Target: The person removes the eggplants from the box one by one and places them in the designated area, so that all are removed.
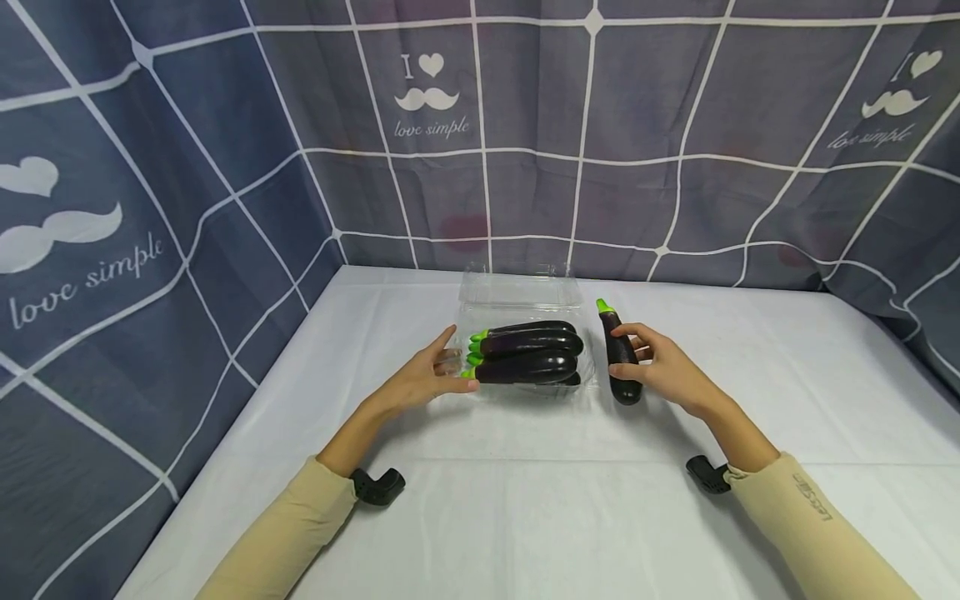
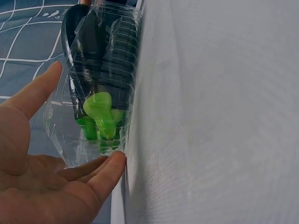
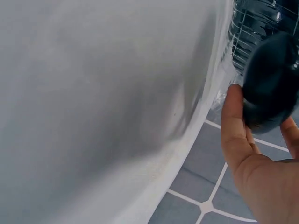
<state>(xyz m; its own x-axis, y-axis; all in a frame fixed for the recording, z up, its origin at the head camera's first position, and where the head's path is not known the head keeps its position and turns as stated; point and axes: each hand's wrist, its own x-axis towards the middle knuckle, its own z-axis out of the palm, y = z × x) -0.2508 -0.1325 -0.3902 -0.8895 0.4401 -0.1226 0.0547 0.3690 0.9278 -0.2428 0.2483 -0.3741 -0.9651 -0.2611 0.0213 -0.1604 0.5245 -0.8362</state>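
Right hand [image 1: 663, 358]: clamped on one item, thumb on the near side and fingers along the other. Item held: single eggplant [image 1: 617, 343], toy or real not determinable; dark, glossy, with a bright green stem end pointing away from the person and the rounded end nearest them. Position: just right of the box, outside it; contact with the cloth cannot be told.

Left hand [image 1: 423, 379]: fingers and thumb apart, extended about the left end of the clear plastic box [image 2: 56, 116], with a fingertip at its lower edge.

Clear plastic box: ribbed walls, set between the two hands, with its clear lid [image 1: 520, 290] open on the far side. Contents: several stacked eggplants [image 1: 528, 342], lying crosswise, green stem ends towards the left hand; exact count hidden by overlap.

Wrists: one black left clip [image 1: 378, 487] and one black right clip [image 1: 707, 475], each at a cuff. Arms: beige left sleeve [image 1: 277, 533]; beige right sleeve [image 1: 817, 525], bearing dark lettering.

Surface: white cloth [image 1: 487, 517], with a crosswise crease.

Surround: dark grey-blue curtain [image 1: 540, 92], behind and at both sides, printed with white lines, hearts, moustaches and "love simple".
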